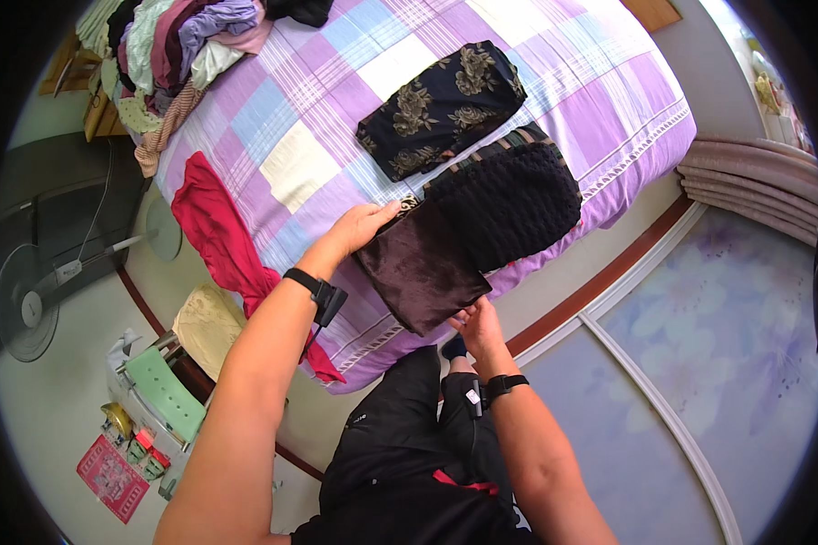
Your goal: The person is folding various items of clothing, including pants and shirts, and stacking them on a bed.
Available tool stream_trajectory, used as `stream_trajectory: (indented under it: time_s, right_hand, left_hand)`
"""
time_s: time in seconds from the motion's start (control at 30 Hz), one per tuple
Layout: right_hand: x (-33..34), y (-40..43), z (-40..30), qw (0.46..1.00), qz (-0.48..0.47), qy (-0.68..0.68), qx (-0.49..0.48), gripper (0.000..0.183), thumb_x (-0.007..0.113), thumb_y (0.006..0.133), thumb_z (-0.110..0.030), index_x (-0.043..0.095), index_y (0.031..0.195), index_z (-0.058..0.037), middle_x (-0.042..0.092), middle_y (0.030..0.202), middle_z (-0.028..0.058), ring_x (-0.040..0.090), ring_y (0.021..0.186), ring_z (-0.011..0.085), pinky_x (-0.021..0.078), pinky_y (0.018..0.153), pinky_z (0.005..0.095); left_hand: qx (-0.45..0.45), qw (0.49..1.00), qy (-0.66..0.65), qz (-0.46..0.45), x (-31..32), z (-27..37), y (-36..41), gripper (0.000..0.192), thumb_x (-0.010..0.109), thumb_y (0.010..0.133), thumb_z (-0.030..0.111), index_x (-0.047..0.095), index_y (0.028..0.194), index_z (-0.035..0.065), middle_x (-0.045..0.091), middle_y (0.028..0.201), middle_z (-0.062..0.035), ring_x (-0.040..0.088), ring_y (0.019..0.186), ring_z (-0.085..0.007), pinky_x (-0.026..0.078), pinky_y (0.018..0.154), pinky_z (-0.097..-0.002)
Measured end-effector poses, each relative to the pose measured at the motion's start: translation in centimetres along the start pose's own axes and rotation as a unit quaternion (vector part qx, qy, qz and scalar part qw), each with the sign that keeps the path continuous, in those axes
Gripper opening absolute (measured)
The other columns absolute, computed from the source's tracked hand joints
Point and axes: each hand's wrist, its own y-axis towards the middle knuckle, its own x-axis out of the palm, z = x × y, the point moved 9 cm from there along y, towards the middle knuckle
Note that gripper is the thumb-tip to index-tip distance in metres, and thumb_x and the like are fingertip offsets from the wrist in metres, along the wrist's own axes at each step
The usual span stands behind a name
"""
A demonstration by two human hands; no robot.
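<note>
A folded dark brown velvety cloth (426, 266) lies at the bed's near edge. My left hand (361, 228) rests at its upper left corner, fingers beside a small patterned piece of fabric. My right hand (476, 320) holds its lower right corner, with the fingertips partly under the cloth. Against it lies a folded black textured garment (511, 204), which covers part of a plaid fabric (518, 138). Beyond these is a folded dark garment with tan flowers (443, 109). A crumpled red garment (222, 231) stretches along the bed's left side.
A heap of mixed clothes (177, 48) lies at the bed's upper left corner, on a checked bedspread (300, 167). Left of the bed stand an electric fan (31, 308) and a green-backed chair (166, 394). Sliding doors with a floral print (695, 327) are at the right.
</note>
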Motion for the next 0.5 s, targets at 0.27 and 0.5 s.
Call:
stream_trajectory:
  time_s: [0.27, 0.5]
  right_hand:
    - [2.4, -1.1, -0.7, 0.999, -0.024, 0.022, 0.007, 0.054, 0.047, 0.101, -0.051, 0.06, 0.14, -0.0151, 0.061, 0.143, 0.0057, 0.051, 0.134, 0.0263, 0.0345, 0.112, 0.0488]
    - [2.8, -0.1, -0.4, 0.991, -0.074, 0.102, -0.049, 0.061, 0.051, 0.101, -0.052, 0.057, 0.143, -0.0069, 0.056, 0.15, 0.0085, 0.044, 0.141, 0.0262, 0.0274, 0.121, 0.0402]
  left_hand:
    - [-0.067, 0.994, -0.01, -0.087, 3.5, 0.6, -0.6, 0.083, 0.043, 0.099, 0.07, 0.073, 0.108, -0.007, 0.073, 0.112, -0.0224, 0.067, 0.106, -0.0299, 0.048, 0.095, -0.0373]
    - [-0.015, 0.997, -0.068, -0.035, 3.3, -0.8, -1.9, 0.067, 0.045, 0.104, 0.055, 0.068, 0.115, -0.0061, 0.073, 0.111, -0.0215, 0.066, 0.106, -0.0274, 0.047, 0.095, -0.0359]
